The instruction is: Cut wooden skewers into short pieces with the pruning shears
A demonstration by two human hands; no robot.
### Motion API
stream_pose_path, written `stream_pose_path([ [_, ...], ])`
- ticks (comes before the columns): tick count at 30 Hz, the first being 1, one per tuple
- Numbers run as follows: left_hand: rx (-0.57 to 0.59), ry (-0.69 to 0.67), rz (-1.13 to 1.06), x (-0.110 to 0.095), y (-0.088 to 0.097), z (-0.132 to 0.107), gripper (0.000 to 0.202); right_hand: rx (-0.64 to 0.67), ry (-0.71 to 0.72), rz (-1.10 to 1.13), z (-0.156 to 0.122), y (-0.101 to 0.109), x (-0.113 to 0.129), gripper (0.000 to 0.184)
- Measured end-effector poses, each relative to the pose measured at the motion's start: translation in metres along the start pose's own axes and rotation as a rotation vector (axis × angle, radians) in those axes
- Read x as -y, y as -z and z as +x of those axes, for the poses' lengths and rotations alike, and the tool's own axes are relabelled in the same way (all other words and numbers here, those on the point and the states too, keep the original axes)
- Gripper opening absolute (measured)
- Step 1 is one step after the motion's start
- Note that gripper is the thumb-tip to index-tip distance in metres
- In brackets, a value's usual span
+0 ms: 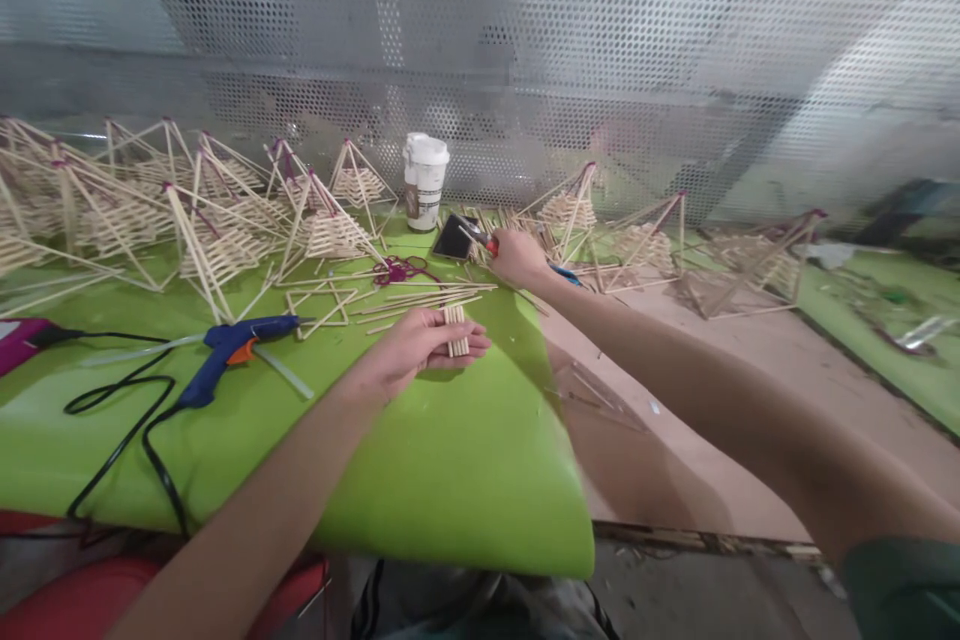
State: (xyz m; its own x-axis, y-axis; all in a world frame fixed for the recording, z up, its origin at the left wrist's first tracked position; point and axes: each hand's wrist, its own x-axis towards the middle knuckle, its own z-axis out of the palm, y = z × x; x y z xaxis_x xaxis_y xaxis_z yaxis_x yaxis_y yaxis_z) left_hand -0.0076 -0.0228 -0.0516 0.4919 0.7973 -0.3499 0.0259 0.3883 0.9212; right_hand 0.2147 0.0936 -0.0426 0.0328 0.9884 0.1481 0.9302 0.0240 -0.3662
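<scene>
My left hand rests on the green sheet, fingers curled round a small bundle of short wooden sticks. My right hand is stretched farther out and closed on a red-handled cutting tool, right beside a black phone. Loose long sticks and a flat stick frame lie between the two hands. A tangle of purple thread sits just behind them.
A blue glue gun with a black cord lies at left. A white cup stands at the back. Several stick pyramids crowd the back left and right. A perforated metal wall closes the rear.
</scene>
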Motion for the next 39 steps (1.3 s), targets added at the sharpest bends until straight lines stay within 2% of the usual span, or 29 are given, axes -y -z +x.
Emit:
stream_pose_path([
  [3,-0.015,-0.035,0.066,0.002,0.002,0.0,0.013,-0.023,-0.01,0.126,-0.017,0.015,-0.003,0.015],
  [6,-0.063,-0.102,0.153,0.004,0.002,0.002,0.021,0.044,0.015,0.316,-0.051,0.027,0.001,0.023],
  [9,-0.067,-0.151,0.217,0.006,0.001,0.005,0.02,0.154,0.041,0.733,-0.09,0.032,0.009,0.032],
  [11,-0.022,-0.18,0.239,0.008,0.001,0.007,0.021,0.171,0.073,0.857,-0.11,0.032,0.014,0.031],
  [14,0.038,-0.22,0.244,0.011,0.0,0.01,0.031,0.126,0.116,0.868,-0.126,0.027,0.02,0.026],
  [17,0.051,-0.234,0.264,0.012,-0.002,0.011,0.038,0.11,0.133,0.908,-0.129,0.025,0.021,0.026],
  [22,-0.005,-0.248,0.507,0.008,-0.006,0.005,0.03,0.012,0.13,0.861,-0.13,0.038,0.019,0.035],
  [25,-0.018,-0.298,0.627,0.007,-0.01,0.003,0.028,-0.032,0.193,0.772,-0.134,0.041,0.019,0.033],
  [28,-0.047,-0.388,0.72,0.009,-0.011,0.005,0.037,-0.036,0.269,0.733,-0.139,0.035,0.019,0.022],
  [32,-0.098,-0.44,0.781,0.014,-0.009,0.009,0.052,-0.023,0.293,0.724,-0.144,0.025,0.02,0.018],
  [39,-0.072,-0.482,0.802,0.024,-0.008,0.013,0.051,-0.005,0.253,0.789,-0.143,0.019,0.014,0.024],
])
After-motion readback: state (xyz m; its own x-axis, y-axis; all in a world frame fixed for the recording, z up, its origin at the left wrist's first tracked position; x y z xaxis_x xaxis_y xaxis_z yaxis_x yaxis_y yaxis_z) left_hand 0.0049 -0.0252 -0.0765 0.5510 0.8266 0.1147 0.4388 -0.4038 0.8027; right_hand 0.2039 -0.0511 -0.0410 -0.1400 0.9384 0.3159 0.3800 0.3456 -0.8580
